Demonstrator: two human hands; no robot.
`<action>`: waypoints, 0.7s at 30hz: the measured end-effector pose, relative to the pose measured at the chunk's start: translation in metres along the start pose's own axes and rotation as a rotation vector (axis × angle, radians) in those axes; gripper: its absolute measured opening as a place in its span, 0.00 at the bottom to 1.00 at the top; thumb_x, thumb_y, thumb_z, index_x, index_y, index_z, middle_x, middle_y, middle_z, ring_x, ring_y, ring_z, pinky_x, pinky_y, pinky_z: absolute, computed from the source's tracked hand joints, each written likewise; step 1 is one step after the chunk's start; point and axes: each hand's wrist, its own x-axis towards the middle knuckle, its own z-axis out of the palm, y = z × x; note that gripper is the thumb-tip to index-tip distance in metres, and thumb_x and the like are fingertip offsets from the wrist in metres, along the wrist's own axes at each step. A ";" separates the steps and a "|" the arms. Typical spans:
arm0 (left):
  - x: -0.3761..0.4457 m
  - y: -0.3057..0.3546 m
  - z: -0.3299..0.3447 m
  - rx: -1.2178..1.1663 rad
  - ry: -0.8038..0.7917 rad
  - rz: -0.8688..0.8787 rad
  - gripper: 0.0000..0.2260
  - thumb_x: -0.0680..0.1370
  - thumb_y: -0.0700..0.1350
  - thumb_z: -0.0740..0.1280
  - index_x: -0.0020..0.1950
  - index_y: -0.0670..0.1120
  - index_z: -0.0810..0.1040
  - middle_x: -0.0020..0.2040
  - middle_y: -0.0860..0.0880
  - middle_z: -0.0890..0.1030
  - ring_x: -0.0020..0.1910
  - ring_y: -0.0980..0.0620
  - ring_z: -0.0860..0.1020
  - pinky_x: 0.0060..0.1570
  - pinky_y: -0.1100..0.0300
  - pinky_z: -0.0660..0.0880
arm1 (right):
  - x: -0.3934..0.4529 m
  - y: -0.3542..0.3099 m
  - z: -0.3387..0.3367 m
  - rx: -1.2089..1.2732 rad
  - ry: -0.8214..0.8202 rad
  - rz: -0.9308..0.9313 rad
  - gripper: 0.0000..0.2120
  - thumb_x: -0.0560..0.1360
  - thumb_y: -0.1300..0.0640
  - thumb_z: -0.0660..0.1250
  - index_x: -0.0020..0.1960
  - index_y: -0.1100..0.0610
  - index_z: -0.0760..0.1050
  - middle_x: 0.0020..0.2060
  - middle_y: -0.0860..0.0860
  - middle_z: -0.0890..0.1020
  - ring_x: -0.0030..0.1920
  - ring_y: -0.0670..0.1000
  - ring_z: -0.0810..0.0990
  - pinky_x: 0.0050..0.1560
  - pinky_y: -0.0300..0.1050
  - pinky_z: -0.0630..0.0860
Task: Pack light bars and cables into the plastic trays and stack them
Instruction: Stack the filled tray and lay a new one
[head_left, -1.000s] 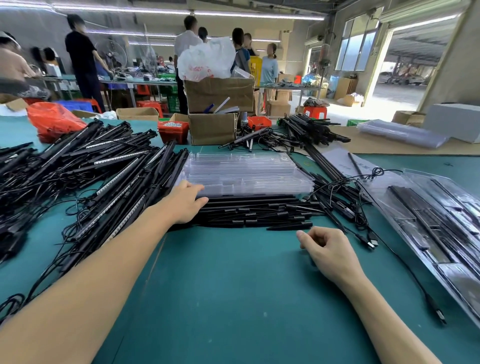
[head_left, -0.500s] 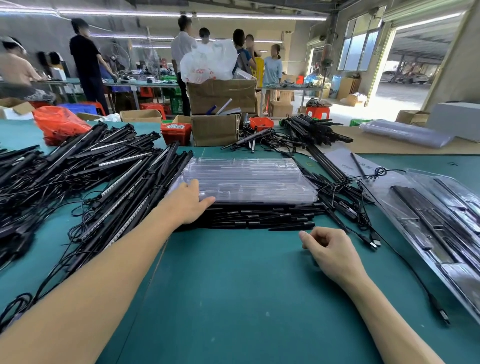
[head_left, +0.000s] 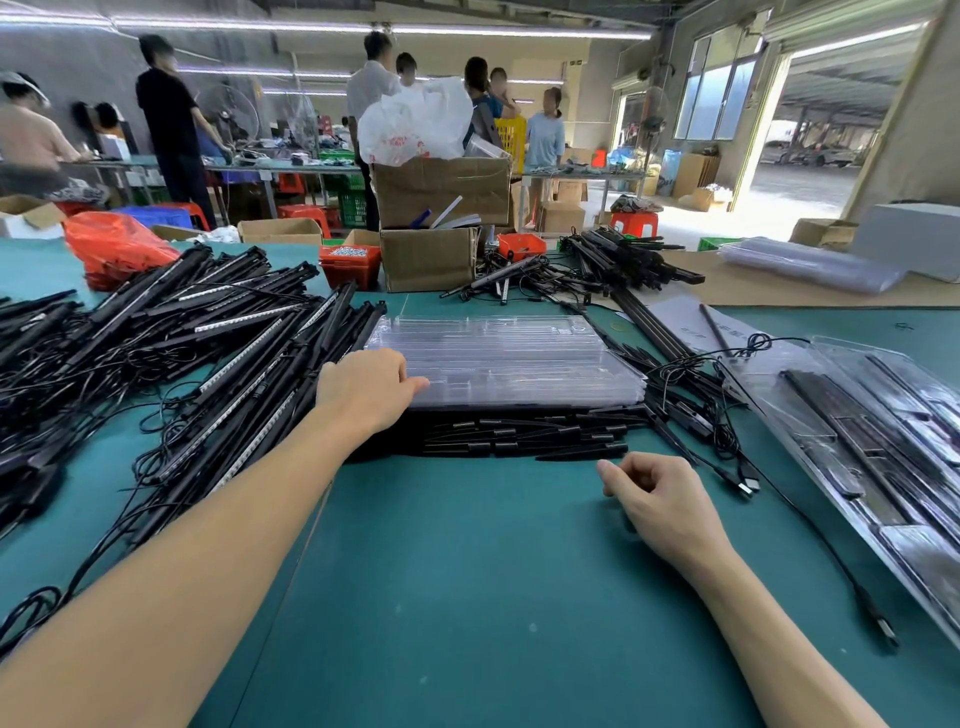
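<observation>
1. Our left hand (head_left: 371, 389) lies on the near left corner of the stack of clear plastic trays (head_left: 504, 364), fingers curled over its edge and thumb (head_left: 415, 385) pointing along the near rim. It touches the top tray, but we cannot tell whether it has pinched a single tray free.
2. Our right hand (head_left: 657, 499) rests on the green table (head_left: 467, 597), loosely curled and holding nothing, just in front of the row of black pieces (head_left: 524, 436) under the stack.
3. The trays look thin and light, probably springy and slick, and nested tightly. We would peel one up by the corner rim instead of squeezing the middle, which could buckle.
4. The light bars (head_left: 223, 364) are heaped at the left, stiff and narrow, with thin cables (head_left: 156, 400) tangled through them. We judge each is best taken mid-length, so its cable drags free without snagging its neighbours.
5. To the right lies a filled tray (head_left: 872, 447), bars seated in its channels, with a loose cable (head_left: 810, 530) trailing past it toward us.
</observation>
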 end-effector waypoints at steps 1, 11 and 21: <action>0.000 0.002 -0.001 0.035 0.015 0.022 0.18 0.82 0.60 0.60 0.44 0.48 0.75 0.44 0.52 0.80 0.46 0.47 0.77 0.56 0.48 0.69 | 0.000 0.000 0.000 0.002 -0.001 0.002 0.20 0.78 0.46 0.68 0.34 0.59 0.75 0.23 0.48 0.72 0.24 0.48 0.70 0.30 0.43 0.69; 0.005 0.011 -0.014 0.389 0.089 0.255 0.11 0.79 0.50 0.63 0.58 0.47 0.73 0.57 0.46 0.77 0.59 0.45 0.73 0.56 0.50 0.69 | -0.002 -0.004 -0.002 0.016 -0.008 0.005 0.20 0.78 0.46 0.68 0.34 0.59 0.75 0.23 0.48 0.73 0.24 0.48 0.71 0.30 0.42 0.69; -0.010 0.035 -0.032 0.256 0.465 0.382 0.03 0.73 0.40 0.67 0.43 0.44 0.73 0.40 0.44 0.79 0.41 0.41 0.76 0.38 0.54 0.64 | 0.000 -0.006 -0.002 0.009 0.002 0.027 0.20 0.78 0.47 0.68 0.35 0.60 0.76 0.23 0.48 0.72 0.24 0.49 0.71 0.31 0.44 0.69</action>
